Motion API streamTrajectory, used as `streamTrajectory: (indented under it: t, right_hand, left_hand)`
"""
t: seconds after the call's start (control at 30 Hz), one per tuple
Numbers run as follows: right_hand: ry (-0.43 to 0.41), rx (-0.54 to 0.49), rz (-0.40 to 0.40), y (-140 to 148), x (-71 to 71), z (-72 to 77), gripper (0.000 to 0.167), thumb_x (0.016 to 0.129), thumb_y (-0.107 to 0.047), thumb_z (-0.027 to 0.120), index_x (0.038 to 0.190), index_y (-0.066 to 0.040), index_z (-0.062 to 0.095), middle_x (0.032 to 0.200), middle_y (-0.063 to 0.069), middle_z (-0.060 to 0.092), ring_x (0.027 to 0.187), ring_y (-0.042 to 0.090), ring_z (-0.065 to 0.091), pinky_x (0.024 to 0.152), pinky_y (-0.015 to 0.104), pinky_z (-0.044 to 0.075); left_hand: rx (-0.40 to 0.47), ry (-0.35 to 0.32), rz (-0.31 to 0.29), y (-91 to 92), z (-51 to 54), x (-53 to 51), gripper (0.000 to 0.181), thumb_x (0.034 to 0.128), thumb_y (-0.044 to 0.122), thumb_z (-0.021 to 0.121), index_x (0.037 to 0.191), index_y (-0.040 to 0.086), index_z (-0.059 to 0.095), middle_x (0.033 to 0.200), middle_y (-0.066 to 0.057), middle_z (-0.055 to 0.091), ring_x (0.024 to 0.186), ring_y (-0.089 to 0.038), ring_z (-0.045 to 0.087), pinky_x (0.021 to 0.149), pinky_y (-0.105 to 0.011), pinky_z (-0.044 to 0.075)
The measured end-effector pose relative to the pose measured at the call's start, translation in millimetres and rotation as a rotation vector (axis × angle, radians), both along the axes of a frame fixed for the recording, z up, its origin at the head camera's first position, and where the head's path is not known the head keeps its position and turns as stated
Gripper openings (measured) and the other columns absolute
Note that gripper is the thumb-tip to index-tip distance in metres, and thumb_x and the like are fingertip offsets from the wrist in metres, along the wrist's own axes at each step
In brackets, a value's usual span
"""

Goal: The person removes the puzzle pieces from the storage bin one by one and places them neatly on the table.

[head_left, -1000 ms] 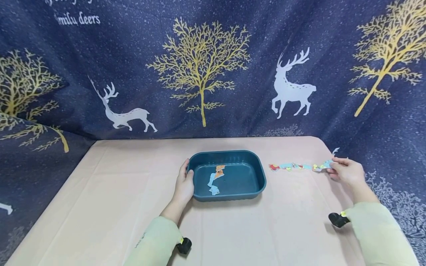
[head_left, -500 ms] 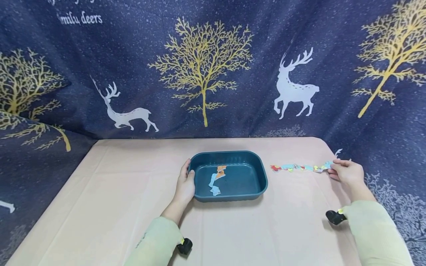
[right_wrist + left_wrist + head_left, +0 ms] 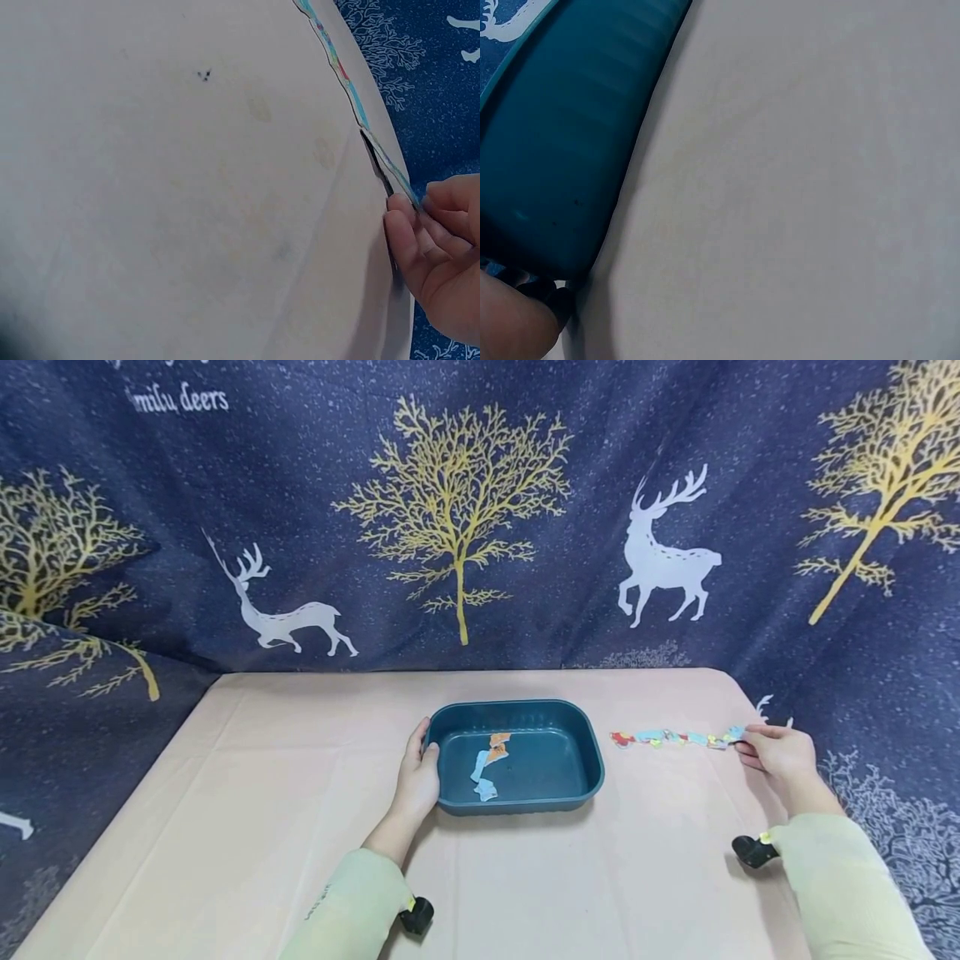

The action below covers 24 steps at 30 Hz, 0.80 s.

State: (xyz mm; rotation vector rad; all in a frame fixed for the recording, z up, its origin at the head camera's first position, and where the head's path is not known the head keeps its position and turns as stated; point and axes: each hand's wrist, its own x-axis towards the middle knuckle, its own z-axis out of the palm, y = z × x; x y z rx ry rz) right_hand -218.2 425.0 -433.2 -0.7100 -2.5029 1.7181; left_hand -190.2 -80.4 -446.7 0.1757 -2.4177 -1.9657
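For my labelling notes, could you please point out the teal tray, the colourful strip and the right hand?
Teal tray point(image 3: 543, 768), head view: bare floor.
Colourful strip point(image 3: 651, 737), head view: blue section.
Right hand point(image 3: 782, 757), head view: its middle.

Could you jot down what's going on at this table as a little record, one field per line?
Left hand: grips the tub by its left side
Right hand: pinches the strip at its right end
Tub: dark teal, on the table
In the tub: orange scraps, pale blue scraps
Strip: red, blue and yellow, right of the tub, not touching it; unclear whether one piece
Backdrop: dark blue, with white deer and yellow trees
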Motion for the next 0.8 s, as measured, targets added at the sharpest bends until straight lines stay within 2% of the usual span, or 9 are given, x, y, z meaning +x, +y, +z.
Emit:
streamTrajectory:
  t: [0.17,0.4,0.67,0.8]
  right_hand:
    - [0.016,-0.012,0.004,0,2.1,2.9,0.056,0.098,-0.017,0.041,0.139,0.018,0.026,0.062,-0.019,0.059,0.060,-0.005,0.063,0.064,0.021,0.058]
    - [0.011,0.045,0.007,0,4.6,4.0,0.054,0.098,-0.018,0.039,0.138,0.018,0.030,0.067,-0.021,0.056,0.062,-0.008,0.061,0.066,0.021,0.058]
    - [0.037,0.083,0.031,-4,6.0,3.0,0.054,0.098,-0.020,0.039,0.136,0.018,0.034,0.071,-0.018,0.058,0.063,-0.008,0.061,0.067,0.022,0.058]
    - [0.044,0.105,0.041,-10,7.3,3.4,0.054,0.098,-0.021,0.038,0.134,0.018,0.036,0.076,-0.013,0.061,0.064,-0.009,0.061,0.068,0.022,0.058]
  left_hand:
    - [-0.002,-0.008,-0.002,-0.4,0.5,-0.3,0.050,0.1031,0.017,0.029,0.152,0.015,0.018,0.159,-0.009,0.017,0.146,-0.031,0.013,0.118,-0.051,0.015]
    - [-0.008,-0.018,-0.007,-0.8,1.2,0.7,0.050,0.1033,0.018,0.028,0.152,0.015,0.016,0.159,-0.008,0.015,0.147,-0.031,0.013,0.118,-0.051,0.015]
    - [-0.002,-0.016,-0.004,-1.1,1.2,-0.1,0.050,0.1031,0.018,0.028,0.152,0.015,0.017,0.159,-0.008,0.016,0.147,-0.031,0.013,0.118,-0.050,0.015]
    - [-0.004,-0.018,-0.009,-0.9,1.8,0.2,0.050,0.1033,0.018,0.028,0.152,0.015,0.016,0.159,-0.008,0.015,0.147,-0.031,0.012,0.118,-0.051,0.015]
